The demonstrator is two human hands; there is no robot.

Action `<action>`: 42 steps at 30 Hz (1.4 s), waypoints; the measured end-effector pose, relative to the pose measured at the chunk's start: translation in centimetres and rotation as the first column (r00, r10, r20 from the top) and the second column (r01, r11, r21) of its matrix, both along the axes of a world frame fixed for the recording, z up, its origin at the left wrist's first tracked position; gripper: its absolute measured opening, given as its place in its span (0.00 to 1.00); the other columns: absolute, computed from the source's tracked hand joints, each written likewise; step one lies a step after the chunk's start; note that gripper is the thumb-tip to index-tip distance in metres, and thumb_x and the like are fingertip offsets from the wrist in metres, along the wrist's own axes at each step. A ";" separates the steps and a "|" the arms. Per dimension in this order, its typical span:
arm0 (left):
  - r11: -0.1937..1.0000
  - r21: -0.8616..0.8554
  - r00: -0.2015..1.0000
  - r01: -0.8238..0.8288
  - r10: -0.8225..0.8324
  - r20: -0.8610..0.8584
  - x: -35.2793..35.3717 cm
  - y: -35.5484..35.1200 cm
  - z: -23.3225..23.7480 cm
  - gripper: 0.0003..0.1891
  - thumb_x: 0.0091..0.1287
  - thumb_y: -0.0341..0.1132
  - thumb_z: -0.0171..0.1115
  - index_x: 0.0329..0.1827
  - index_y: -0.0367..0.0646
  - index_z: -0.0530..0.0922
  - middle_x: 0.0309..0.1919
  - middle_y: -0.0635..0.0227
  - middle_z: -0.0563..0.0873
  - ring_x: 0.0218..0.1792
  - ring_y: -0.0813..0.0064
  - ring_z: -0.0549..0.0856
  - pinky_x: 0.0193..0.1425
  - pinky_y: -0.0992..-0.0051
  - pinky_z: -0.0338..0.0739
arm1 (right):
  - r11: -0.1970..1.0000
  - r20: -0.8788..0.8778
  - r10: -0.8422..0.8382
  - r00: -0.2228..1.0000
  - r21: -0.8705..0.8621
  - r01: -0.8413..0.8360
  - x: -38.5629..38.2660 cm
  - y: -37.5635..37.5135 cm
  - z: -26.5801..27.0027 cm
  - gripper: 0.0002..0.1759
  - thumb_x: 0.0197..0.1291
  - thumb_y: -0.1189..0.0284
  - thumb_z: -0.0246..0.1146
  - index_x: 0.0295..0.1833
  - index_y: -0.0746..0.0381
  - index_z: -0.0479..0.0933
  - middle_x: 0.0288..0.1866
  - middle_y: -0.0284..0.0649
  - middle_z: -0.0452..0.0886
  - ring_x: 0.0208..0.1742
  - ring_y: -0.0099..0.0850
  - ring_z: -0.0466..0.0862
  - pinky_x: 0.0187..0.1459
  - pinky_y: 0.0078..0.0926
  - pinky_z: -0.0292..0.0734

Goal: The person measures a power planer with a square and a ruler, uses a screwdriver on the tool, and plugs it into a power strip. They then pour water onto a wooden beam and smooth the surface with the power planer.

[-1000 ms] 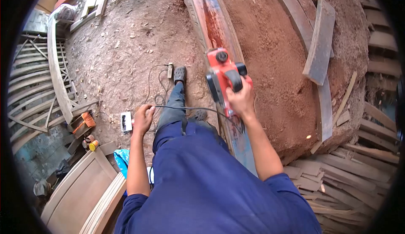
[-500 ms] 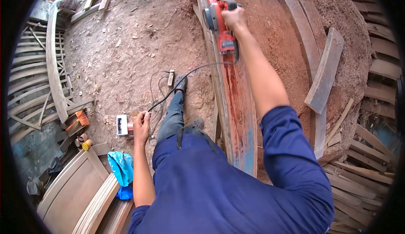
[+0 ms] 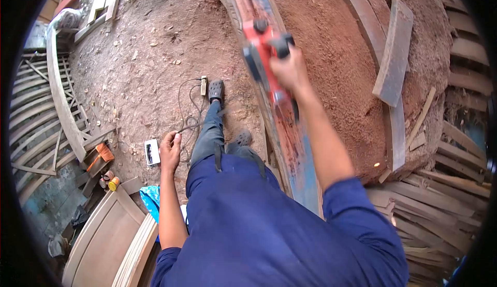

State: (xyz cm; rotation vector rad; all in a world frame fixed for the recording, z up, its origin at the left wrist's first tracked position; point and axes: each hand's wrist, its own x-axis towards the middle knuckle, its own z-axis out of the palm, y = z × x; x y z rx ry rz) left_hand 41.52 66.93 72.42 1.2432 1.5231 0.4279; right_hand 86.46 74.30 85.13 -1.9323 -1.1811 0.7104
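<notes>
My right hand (image 3: 291, 72) grips the rear handle of a red electric hand planer (image 3: 264, 48), blurred by motion. The planer rests on a long wooden board (image 3: 305, 170) with reddish-brown and blue patches, which runs lengthwise away from my body. Out to the left, my left hand (image 3: 170, 152) pinches the black power cord (image 3: 191, 127) between thumb and fingers. That cord's far stretch toward the planer is hard to make out. On the ground ahead of my shoe lies a small extension socket (image 3: 203, 85) with thin wires.
Sawdust and shavings cover the ground. Beside my left hand lies a white box-like object (image 3: 152, 153). Curved planks (image 3: 396, 51) lie on the right, with stacked offcuts (image 3: 445, 204) behind. A panelled wooden piece (image 3: 106, 240) and a blue bag (image 3: 150, 201) stand at lower left.
My right hand has drawn the planer back along the board toward my body. My left hand keeps the cord, which now hangs lower. The whole view has shifted slightly.
</notes>
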 end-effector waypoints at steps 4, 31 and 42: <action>0.920 0.168 0.933 0.355 -0.337 -0.130 2.6 -1.8 1.4 0.10 0.76 0.35 0.67 0.50 0.37 0.85 0.45 0.60 0.89 0.50 0.62 0.88 0.60 0.67 0.79 | 0.980 -0.094 -0.076 0.993 -0.189 0.057 -3.8 -19.7 3.3 0.23 0.59 0.70 0.68 0.60 0.66 0.81 0.46 0.46 0.87 0.51 0.36 0.87 0.61 0.38 0.79; 0.972 0.095 0.964 -0.215 0.196 0.181 -2.8 -1.6 -6.1 0.14 0.84 0.40 0.60 0.59 0.39 0.82 0.42 0.70 0.88 0.20 0.87 0.76 0.20 0.81 0.67 | 0.985 0.065 -0.139 0.988 -0.089 0.145 0.9 12.4 -0.7 0.20 0.58 0.61 0.71 0.53 0.61 0.87 0.42 0.55 0.91 0.47 0.50 0.92 0.48 0.42 0.86; 0.877 0.076 0.880 0.474 -0.474 -0.023 7.7 -1.8 4.3 0.30 0.75 0.50 0.68 0.72 0.38 0.77 0.64 0.47 0.86 0.69 0.52 0.83 0.74 0.61 0.75 | 1.000 0.003 0.005 1.000 -0.015 -0.005 -0.8 -12.3 6.2 0.21 0.56 0.69 0.71 0.55 0.65 0.84 0.41 0.48 0.88 0.46 0.43 0.89 0.56 0.39 0.80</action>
